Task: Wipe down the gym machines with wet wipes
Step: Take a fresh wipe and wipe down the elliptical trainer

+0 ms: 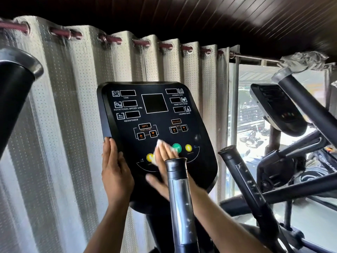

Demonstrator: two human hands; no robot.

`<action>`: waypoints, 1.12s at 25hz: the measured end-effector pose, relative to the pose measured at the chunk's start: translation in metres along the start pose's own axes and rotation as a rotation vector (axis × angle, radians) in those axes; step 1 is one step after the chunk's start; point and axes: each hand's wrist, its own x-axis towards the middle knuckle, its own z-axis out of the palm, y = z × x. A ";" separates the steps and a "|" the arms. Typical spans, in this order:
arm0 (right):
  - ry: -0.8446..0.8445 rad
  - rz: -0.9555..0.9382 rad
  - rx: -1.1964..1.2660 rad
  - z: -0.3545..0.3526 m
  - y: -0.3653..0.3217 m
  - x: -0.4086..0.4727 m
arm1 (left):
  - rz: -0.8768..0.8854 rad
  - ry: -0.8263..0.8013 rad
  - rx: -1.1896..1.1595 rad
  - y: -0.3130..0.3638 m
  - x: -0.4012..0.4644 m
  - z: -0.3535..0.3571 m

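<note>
A black console panel (155,117) of an exercise machine faces me, with display windows, orange arrow keys and round yellow and green buttons. My left hand (114,170) rests flat against the panel's lower left edge, fingers straight. My right hand (162,167) presses a white wet wipe (159,143) onto the lower button row with flat fingers; the wipe shows at the fingertips and beside the left yellow button. A black handlebar post (177,189) stands in front of my right wrist and hides part of the hand.
A second handlebar post (242,179) rises to the right. A large black tube end (16,88) juts in at the upper left. Another machine with its own console (277,108) stands at the right by a window. Silver curtains (69,106) hang behind.
</note>
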 end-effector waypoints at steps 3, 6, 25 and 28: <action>-0.117 -0.084 -0.061 -0.017 0.029 -0.049 | -0.025 -0.012 0.006 0.000 0.000 0.001; 0.019 0.316 -0.070 -0.027 0.075 -0.010 | -0.029 -0.006 -0.010 0.001 0.001 0.000; -0.028 -0.228 -0.149 0.002 0.018 -0.065 | 0.483 -0.560 1.001 0.187 -0.007 -0.164; 0.001 -0.215 0.119 0.008 0.000 -0.052 | 0.665 -0.385 1.086 0.212 0.035 -0.201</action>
